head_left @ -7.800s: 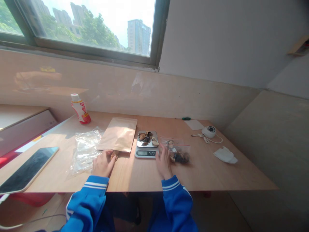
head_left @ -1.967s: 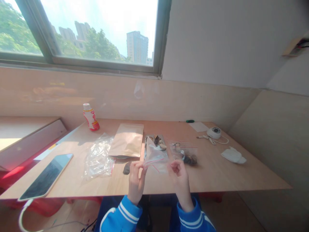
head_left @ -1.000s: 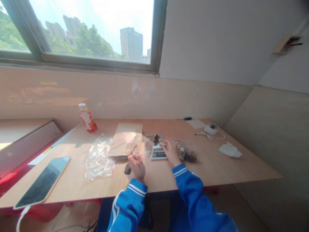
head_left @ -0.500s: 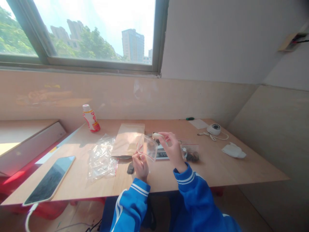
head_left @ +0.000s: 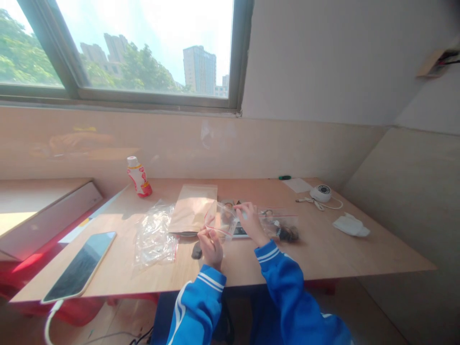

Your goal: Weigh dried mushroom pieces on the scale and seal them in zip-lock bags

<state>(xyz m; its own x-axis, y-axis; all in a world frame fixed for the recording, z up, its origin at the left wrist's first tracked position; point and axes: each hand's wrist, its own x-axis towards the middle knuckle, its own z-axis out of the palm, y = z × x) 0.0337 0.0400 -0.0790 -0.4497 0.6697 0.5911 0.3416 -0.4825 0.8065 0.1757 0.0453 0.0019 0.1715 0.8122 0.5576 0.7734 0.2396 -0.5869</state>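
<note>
My left hand (head_left: 211,245) is closed on a small clear zip bag (head_left: 224,225) with a red seal line, held above the table. At the bag's far right corner, the fingertips of my right hand (head_left: 248,219) are pinched together. Whether they grip the bag's film or a small piece cannot be made out. Behind the bag lies a brown paper pouch (head_left: 194,206). Below my left hand is a small dark object (head_left: 196,250). A flat device (head_left: 240,231) is partly hidden under the bag and my right hand.
Crumpled clear plastic bags (head_left: 156,235) and a phone (head_left: 81,266) with a white cable lie left, near a bottle (head_left: 139,177). Rightward are a bag of dark cables (head_left: 285,231), a white dome camera (head_left: 321,192), white crumpled wrapping (head_left: 351,225) and a green-handled tool (head_left: 284,178).
My right hand has moved left and slightly down to the bag's corner. The small pale piece it pinched before is no longer visible. My left hand keeps its hold; the view has shifted slightly.
</note>
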